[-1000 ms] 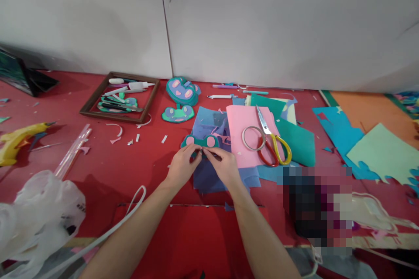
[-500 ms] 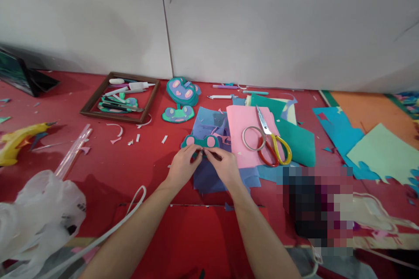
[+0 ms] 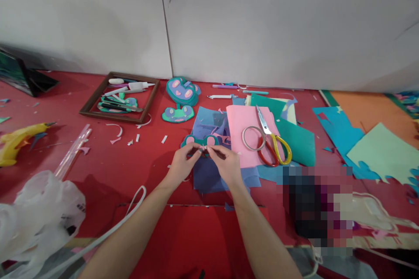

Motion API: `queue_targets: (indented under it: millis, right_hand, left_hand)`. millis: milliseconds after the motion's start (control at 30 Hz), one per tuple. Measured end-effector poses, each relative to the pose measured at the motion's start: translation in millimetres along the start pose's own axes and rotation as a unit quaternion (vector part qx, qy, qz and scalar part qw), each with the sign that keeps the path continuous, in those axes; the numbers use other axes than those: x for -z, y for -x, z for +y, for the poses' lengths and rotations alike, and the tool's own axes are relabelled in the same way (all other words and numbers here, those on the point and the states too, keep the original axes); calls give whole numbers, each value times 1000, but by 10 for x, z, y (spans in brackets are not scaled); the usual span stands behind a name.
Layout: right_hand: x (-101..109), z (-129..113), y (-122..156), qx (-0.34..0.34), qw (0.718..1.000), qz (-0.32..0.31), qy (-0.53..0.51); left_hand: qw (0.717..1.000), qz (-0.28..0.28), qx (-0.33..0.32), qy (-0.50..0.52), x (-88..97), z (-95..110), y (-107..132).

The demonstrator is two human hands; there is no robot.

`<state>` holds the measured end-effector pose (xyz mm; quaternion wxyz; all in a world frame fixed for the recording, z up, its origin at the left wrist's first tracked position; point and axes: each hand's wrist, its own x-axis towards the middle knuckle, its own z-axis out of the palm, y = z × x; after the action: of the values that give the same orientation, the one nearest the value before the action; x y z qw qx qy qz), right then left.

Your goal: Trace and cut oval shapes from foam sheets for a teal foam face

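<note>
My left hand (image 3: 182, 164) and my right hand (image 3: 227, 165) meet in front of me, thumbs and fingers pinched on a small pale piece (image 3: 205, 148) between them. It is too small for me to name exactly. Just behind the fingertips lies a green frog-head cutout (image 3: 202, 139) with two pink round patches; my fingers partly hide it. Under it are blue and purple foam sheets (image 3: 209, 176). A roll of tape (image 3: 244, 139) and scissors (image 3: 284, 148) with red and yellow handles rest on pink sheets (image 3: 236, 117) right of my right hand.
A brown frame (image 3: 85, 105) holding pens and cutters stands back left, beside finished-looking frog cutouts (image 3: 178, 114). A yellow glue gun (image 3: 16, 139), clear glue sticks (image 3: 73, 150) and a white plastic bag (image 3: 49, 209) lie left. Blue and green sheets (image 3: 381, 152) lie right.
My fingertips have drawn slightly apart, and more of the pale piece shows between them. The things on the table stay where they were.
</note>
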<state>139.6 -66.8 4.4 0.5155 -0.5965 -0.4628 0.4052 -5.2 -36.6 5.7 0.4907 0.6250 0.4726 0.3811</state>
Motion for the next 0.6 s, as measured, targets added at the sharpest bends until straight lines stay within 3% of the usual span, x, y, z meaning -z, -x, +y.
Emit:
queue_targets:
  millis: [200, 400, 500, 567, 600]
  right_hand:
    - [11, -42, -52, -60, 993, 59, -87]
    - [76, -86, -79, -30, 976, 197, -88]
    - [63, -69, -33, 14, 964, 261, -52]
    - [-9, -60, 40, 106, 963, 246, 24]
    - [-68, -62, 86, 176, 959, 207, 79]
  left_hand:
    - [999, 4, 23, 39, 8, -8, -12]
    - [997, 16, 68, 45, -5, -28, -30]
    - [996, 14, 81, 28, -28, -59, -41]
    - [997, 7, 80, 2, -44, -93, -22]
    - [997, 9, 76, -18, -50, -113, 1]
